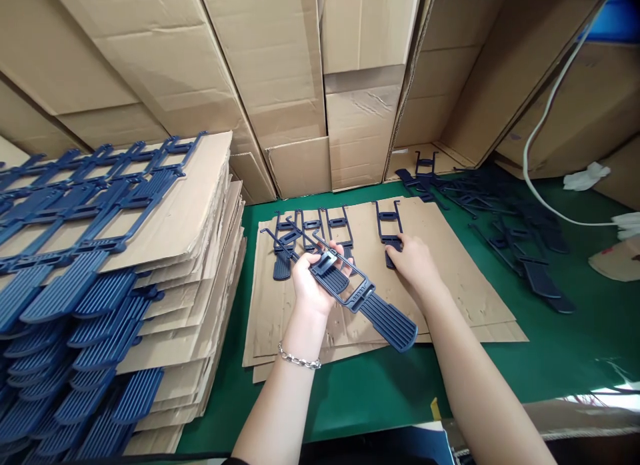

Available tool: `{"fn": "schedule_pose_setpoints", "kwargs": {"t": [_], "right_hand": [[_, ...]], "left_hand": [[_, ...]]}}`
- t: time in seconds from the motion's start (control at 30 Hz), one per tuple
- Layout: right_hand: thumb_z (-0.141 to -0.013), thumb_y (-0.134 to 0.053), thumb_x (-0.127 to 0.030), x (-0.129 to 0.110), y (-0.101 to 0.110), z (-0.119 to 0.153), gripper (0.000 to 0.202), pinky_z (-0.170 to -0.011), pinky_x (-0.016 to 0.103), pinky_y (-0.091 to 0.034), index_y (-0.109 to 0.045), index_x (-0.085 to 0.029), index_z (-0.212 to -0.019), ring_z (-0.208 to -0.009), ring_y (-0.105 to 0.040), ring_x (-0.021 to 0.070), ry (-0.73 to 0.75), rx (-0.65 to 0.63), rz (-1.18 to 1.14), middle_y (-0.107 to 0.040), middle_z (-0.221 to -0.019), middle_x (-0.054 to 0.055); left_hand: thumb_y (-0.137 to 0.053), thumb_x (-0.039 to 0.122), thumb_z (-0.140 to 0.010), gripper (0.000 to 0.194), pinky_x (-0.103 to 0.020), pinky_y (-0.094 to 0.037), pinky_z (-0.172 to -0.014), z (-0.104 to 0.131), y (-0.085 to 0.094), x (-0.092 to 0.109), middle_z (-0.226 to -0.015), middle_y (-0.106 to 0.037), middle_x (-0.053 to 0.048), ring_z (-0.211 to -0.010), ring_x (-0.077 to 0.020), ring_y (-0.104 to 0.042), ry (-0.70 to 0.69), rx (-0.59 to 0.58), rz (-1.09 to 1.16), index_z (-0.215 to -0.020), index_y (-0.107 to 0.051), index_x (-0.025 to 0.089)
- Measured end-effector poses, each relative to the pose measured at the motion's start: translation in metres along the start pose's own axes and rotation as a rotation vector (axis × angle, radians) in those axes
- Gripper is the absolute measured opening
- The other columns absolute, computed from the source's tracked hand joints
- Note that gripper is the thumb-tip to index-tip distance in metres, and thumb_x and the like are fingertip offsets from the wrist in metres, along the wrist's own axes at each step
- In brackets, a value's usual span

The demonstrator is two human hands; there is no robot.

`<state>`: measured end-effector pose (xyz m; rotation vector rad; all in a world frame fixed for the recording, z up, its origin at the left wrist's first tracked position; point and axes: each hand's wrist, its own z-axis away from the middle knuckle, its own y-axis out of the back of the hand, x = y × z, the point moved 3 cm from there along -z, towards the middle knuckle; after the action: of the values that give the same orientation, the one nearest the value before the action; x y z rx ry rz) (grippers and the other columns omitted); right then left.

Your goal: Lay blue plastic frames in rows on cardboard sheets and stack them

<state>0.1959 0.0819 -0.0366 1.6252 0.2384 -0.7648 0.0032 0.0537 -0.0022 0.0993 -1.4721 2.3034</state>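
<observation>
Green surface, brown cardboard walls.
Two-plus navy plastic paddle-frames are gripped by left hand, one by right hand.

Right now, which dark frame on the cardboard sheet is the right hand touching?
The rightmost frame there: a gap separates it from the others, and the right hand is at its lower end.

left wrist: silver chain bracelet, oval links | left sleeve edge: dark | right forearm: bare

No text, label, brand or number can be read; no legible sign either.
</observation>
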Motion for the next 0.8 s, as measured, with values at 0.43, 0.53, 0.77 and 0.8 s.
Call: {"fn": "schedule_pose_setpoints", "kwargs": {"t": [0.43, 0.53, 0.77, 0.8], "right_hand": [[-0.085, -0.037, -0.042, -0.028, -0.018, 0.017, 0.055, -0.085, 0.042, -0.037, -0.040, -0.010, -0.130, -0.107, -0.040, 0.0307, 0.222, -0.115, 0.402, -0.045, -0.122, 0.017], [-0.087, -0.034, -0.042, -0.028, -0.024, 0.015, 0.058, -0.088, 0.044, -0.035, -0.034, -0.009, -0.134, -0.112, -0.038, 0.0304, 0.238, -0.130, 0.395, -0.041, -0.129, 0.016], [-0.087, -0.034, -0.042, -0.028, -0.025, 0.016, 0.057, -0.092, 0.046, -0.032, -0.034, -0.009, -0.134, -0.115, -0.037, 0.0307, 0.253, -0.138, 0.388, -0.037, -0.134, 0.015], [-0.087, -0.034, -0.041, -0.028, -0.025, 0.016, 0.057, -0.092, 0.046, -0.032, -0.034, -0.009, -0.134, -0.115, -0.037, 0.0306, 0.253, -0.136, 0.389, -0.038, -0.133, 0.015]], "left_hand": [[-0.044, 0.012, -0.061, 0.025, -0.030, -0.048, -0.064, 0.001, -0.001, 0.000, -0.081, -0.060, -0.006, -0.071, -0.0176, -0.061, 0.002, -0.041, 0.037, -0.083, -0.054, 0.011], [-0.044, 0.012, -0.062, 0.025, -0.032, -0.048, -0.067, 0.001, 0.000, -0.003, -0.081, -0.060, -0.006, -0.072, -0.0178, -0.062, 0.010, -0.059, 0.020, -0.085, -0.055, 0.012], [-0.045, 0.014, -0.064, 0.026, -0.034, -0.048, -0.067, 0.000, -0.001, -0.004, -0.083, -0.061, -0.006, -0.072, -0.0183, -0.062, 0.011, -0.067, -0.004, -0.088, -0.054, 0.013], [-0.045, 0.014, -0.065, 0.025, -0.034, -0.048, -0.067, 0.000, -0.001, -0.004, -0.083, -0.061, -0.006, -0.072, -0.0183, -0.062, 0.006, -0.057, -0.008, -0.088, -0.054, 0.012]]}}
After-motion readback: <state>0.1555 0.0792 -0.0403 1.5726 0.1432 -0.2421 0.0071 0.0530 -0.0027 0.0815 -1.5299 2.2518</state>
